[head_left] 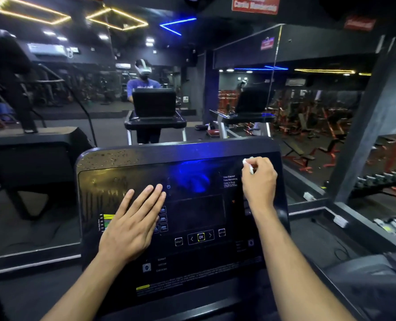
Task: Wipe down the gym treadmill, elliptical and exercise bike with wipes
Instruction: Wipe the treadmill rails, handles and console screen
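Note:
A black treadmill console (192,216) fills the middle of the head view, tilted up toward me. Droplets speckle its upper left corner and top edge. My left hand (134,218) lies flat on the left half of the panel, fingers straight and together. My right hand (259,179) is near the console's upper right corner, its fingers curled round a small white wipe (248,164) that touches the panel. Only a bit of the wipe shows above my knuckles.
A wall mirror (146,77) right behind the console reflects me and the treadmill. Another black machine (30,154) stands to the left. On the right, a rack of dumbbells (377,181) and red benches (308,135) sit beyond a low ledge.

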